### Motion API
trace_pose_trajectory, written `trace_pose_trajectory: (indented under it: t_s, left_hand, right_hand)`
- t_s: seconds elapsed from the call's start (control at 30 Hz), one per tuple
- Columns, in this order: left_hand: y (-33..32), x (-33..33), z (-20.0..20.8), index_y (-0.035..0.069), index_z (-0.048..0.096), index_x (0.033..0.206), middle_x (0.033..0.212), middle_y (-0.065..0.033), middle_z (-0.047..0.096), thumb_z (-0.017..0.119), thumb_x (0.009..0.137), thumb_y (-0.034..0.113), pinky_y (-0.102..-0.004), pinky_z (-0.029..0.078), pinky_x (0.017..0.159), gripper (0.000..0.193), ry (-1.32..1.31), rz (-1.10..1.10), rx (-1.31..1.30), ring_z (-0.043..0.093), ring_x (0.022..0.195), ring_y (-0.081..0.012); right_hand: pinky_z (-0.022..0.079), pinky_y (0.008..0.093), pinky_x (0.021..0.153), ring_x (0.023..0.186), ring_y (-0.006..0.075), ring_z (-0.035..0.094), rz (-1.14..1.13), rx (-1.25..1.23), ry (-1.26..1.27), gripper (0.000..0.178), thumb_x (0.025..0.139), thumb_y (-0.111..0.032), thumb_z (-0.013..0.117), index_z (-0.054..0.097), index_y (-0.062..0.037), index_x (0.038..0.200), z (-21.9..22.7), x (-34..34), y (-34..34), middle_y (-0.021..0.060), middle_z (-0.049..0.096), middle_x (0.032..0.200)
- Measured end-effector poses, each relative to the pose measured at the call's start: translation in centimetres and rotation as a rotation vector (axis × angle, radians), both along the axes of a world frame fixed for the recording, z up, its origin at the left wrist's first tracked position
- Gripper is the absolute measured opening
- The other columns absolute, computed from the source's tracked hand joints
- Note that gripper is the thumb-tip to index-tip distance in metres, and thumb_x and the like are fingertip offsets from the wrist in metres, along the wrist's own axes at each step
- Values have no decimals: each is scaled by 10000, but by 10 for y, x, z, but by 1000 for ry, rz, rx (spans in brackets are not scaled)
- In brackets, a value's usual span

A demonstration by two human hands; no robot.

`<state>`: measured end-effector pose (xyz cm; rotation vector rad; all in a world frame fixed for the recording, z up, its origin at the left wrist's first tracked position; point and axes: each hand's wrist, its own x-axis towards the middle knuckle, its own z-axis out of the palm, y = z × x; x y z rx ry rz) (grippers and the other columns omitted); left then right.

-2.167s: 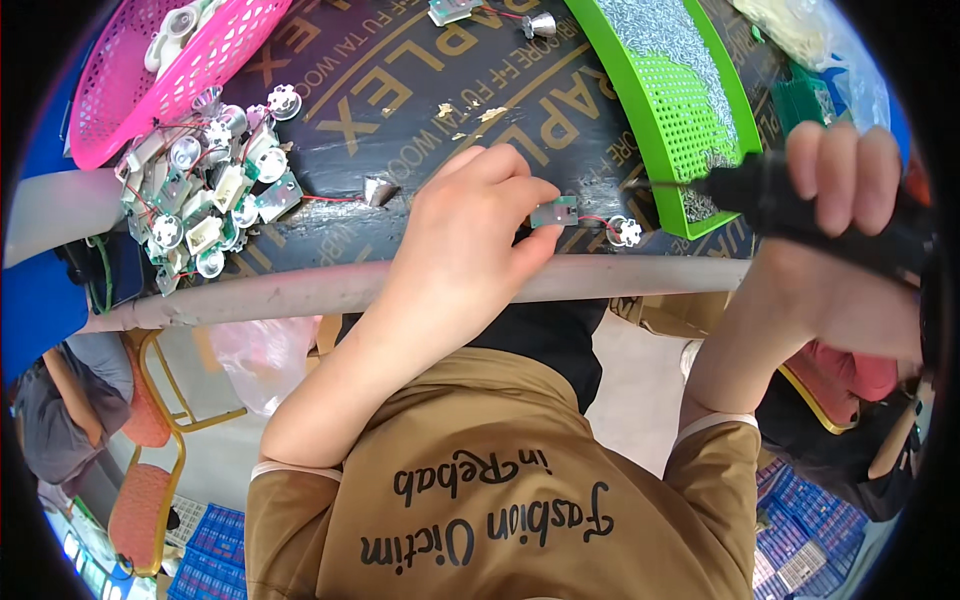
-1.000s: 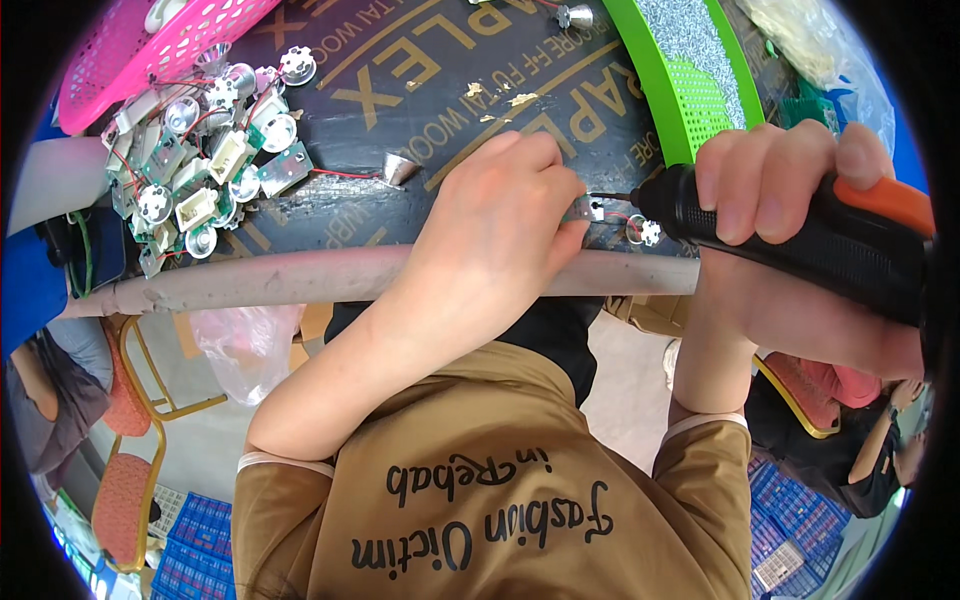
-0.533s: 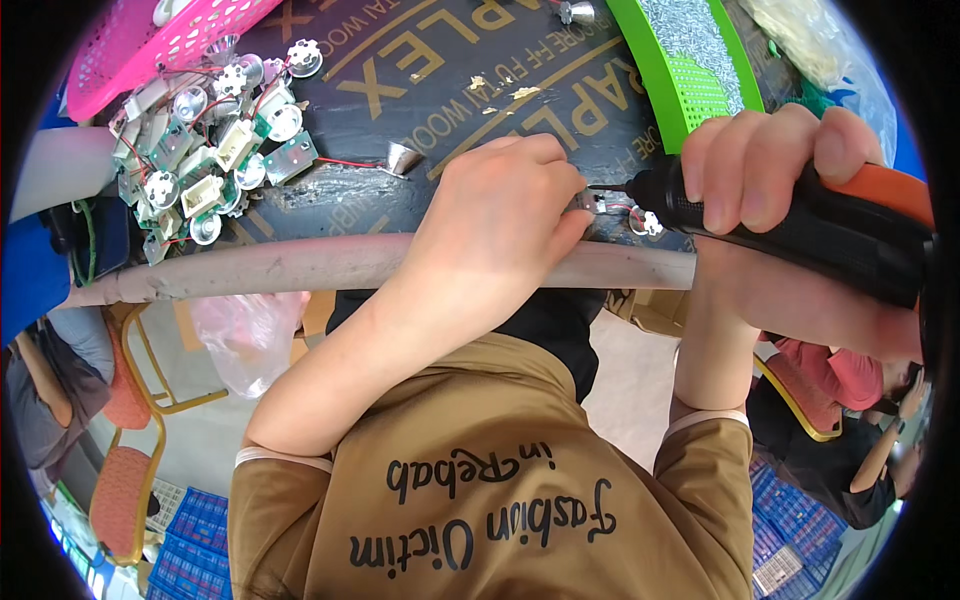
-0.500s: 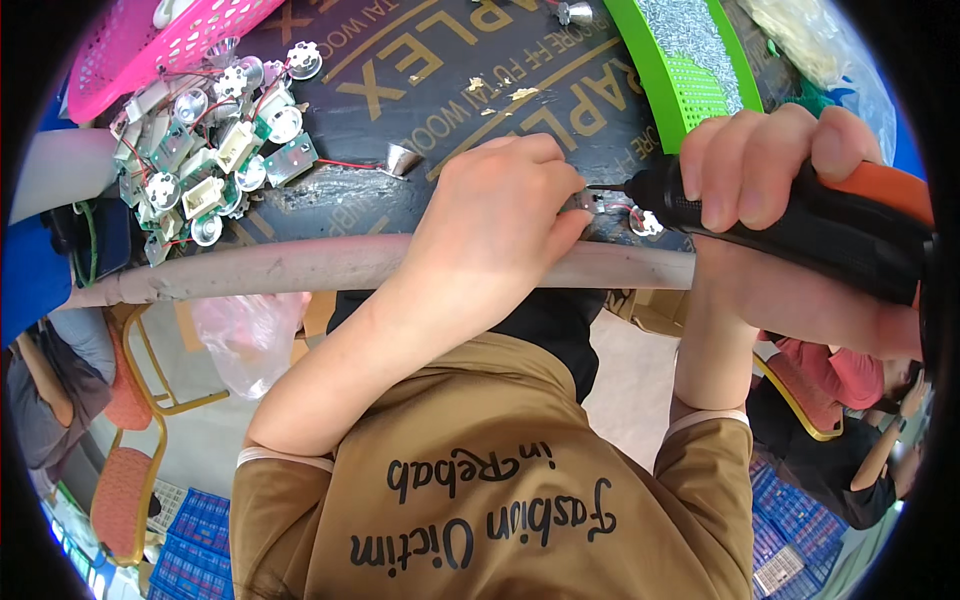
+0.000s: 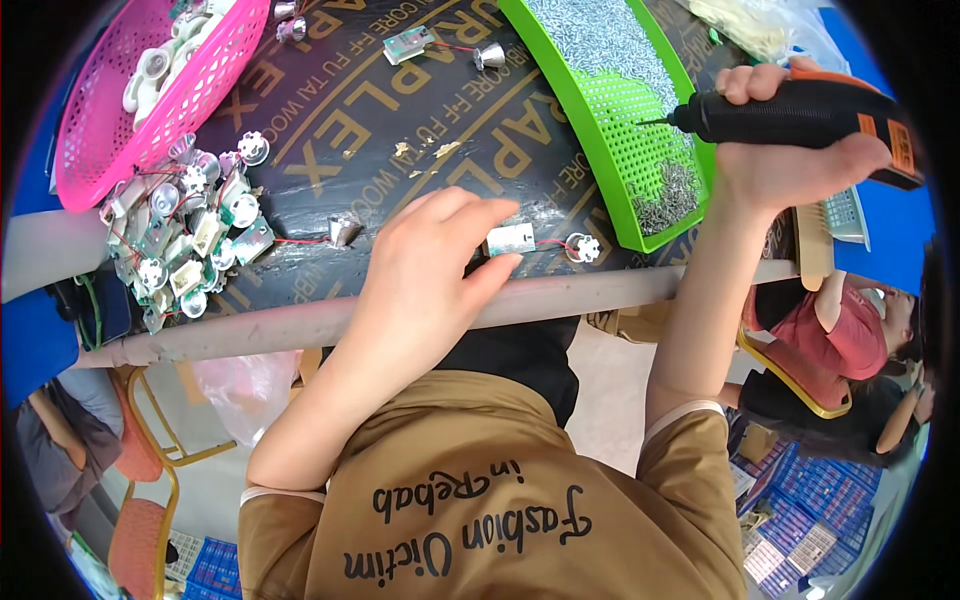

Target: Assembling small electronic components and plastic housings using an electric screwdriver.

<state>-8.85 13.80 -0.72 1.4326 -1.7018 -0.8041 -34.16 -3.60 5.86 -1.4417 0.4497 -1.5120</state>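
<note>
My right hand point(image 5: 790, 140) is wrapped round a black and orange electric screwdriver point(image 5: 800, 118). Its thin bit points left, above the green perforated tray point(image 5: 540, 40) of small screws. My left hand point(image 5: 430, 250) rests on the dark tabletop, thumb and forefinger spread on either side of a small white circuit module point(image 5: 512, 239). A gap shows between the forefinger and the module; whether the thumb touches it I cannot tell. A red wire runs from the module to a clear, gear-edged round piece point(image 5: 582, 248).
At the left lies a heap of wired modules point(image 5: 190, 235), beside a pink basket point(image 5: 75, 150) of white parts. Another module point(image 5: 408, 45) with a silver reflector cup point(image 5: 489, 56) lies farther back. Plastic bags point(image 5: 775, 30) sit at the far right. Padding point(image 5: 270, 325) lines the near table edge.
The screwdriver has moved away from the module, up over the green tray. My left thumb and forefinger have spread apart, leaving the module in plain view. The whole view has shifted.
</note>
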Motion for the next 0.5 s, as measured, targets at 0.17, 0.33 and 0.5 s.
trace_pose_trajectory:
  t_s: [0.17,0.33,0.5]
  left_hand:
    - [0,1,-1,53,695,1009,926,-76,639,773,748,95,-333,496,699,276,-48,-20,-39,619,812,-243]
    - [0,1,0,52,694,997,931,-73,636,774,746,93,-331,495,701,267,-50,-22,-42,620,816,-243]
    - [-1,1,1,52,693,993,925,-73,636,772,748,93,-333,493,703,261,-41,-32,-34,622,827,-247]
  right_hand:
    - [417,391,657,623,233,495,-44,34,-15,980,702,-936,417,576,-16,999,-9,1,-11,111,556,695]
    - [419,381,650,619,229,496,-91,32,2,980,699,-940,417,572,-20,998,-13,5,-14,110,561,688]
    - [406,374,642,621,221,487,-31,33,-8,978,699,-944,405,575,-30,1004,-14,5,-14,106,556,692]
